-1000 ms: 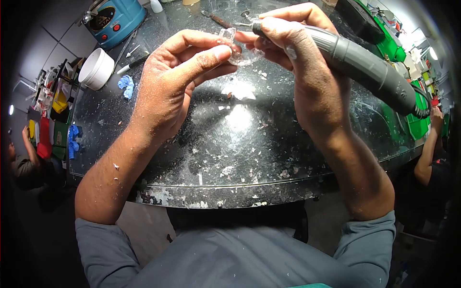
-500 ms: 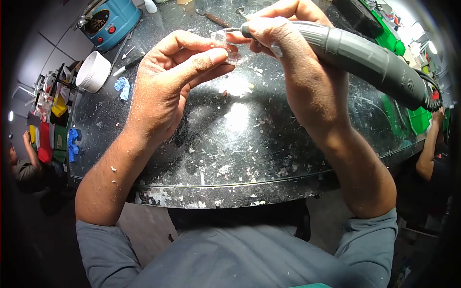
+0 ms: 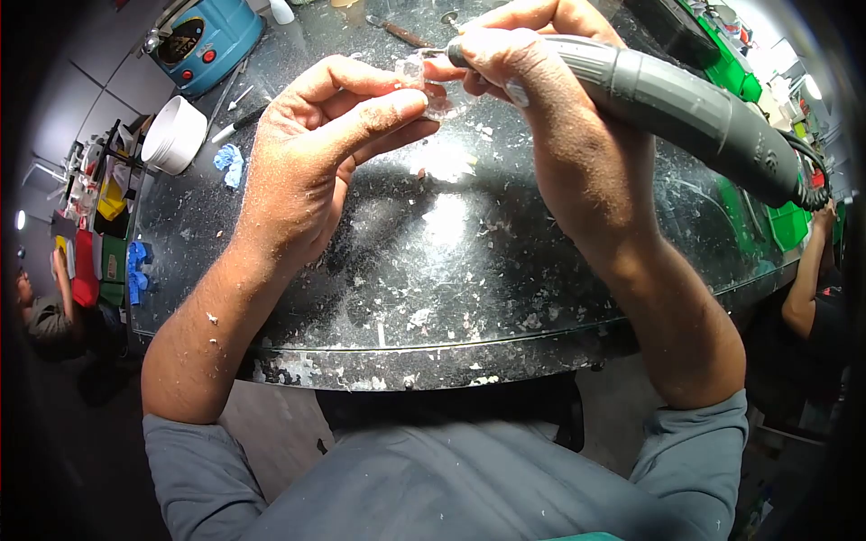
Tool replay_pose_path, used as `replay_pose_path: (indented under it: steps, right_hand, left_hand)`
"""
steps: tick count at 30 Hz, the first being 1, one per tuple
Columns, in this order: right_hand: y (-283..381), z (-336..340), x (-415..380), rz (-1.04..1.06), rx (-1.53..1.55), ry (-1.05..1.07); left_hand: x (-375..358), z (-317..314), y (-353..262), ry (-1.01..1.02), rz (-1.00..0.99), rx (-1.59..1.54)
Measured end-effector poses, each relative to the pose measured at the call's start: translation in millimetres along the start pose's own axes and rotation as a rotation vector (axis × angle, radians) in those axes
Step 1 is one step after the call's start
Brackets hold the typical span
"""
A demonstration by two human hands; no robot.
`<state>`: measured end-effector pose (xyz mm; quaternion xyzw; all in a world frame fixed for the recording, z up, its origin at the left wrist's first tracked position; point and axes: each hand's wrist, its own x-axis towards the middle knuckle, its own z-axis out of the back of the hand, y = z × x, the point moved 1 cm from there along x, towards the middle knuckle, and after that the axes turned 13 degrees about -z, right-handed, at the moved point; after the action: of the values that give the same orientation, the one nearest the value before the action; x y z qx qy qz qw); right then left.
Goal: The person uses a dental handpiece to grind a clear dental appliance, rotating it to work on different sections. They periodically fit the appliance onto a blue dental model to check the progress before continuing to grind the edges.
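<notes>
My left hand (image 3: 302,149) pinches a small clear, pinkish plastic piece (image 3: 437,103) between thumb and fingers, above the dark bench. Part of the piece is hidden behind the fingertips. In my right hand (image 3: 577,144) is a grey rotary handpiece (image 3: 686,106), gripped like a pen with its cable trailing off to the right. Its dark nose points left, and a thin bit (image 3: 434,51) reaches right at the upper edge of the clear piece. Pale dust covers both hands.
White shavings litter the dark bench (image 3: 415,270). At the back left stand a blue machine (image 3: 212,45) and a white tub (image 3: 175,135), near a crumpled blue glove-like scrap (image 3: 230,164). A wooden-handled tool (image 3: 406,34) lies behind my hands. Green bins (image 3: 787,225) and a person's arm (image 3: 807,270) are at right.
The handpiece's nose has shifted slightly left and up along the clear piece. My left hand stays almost still.
</notes>
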<state>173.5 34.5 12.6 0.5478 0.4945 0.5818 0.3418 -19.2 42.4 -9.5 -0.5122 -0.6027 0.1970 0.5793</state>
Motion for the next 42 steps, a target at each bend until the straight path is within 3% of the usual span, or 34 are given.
replay_pose_path:
  steps: [42]
  right_hand:
    - [-0.3,-0.1,1.7,0.009,-0.080,0.026]
  left_hand:
    - [0.1,-3.5,-5.7,-0.018,-0.015,0.190]
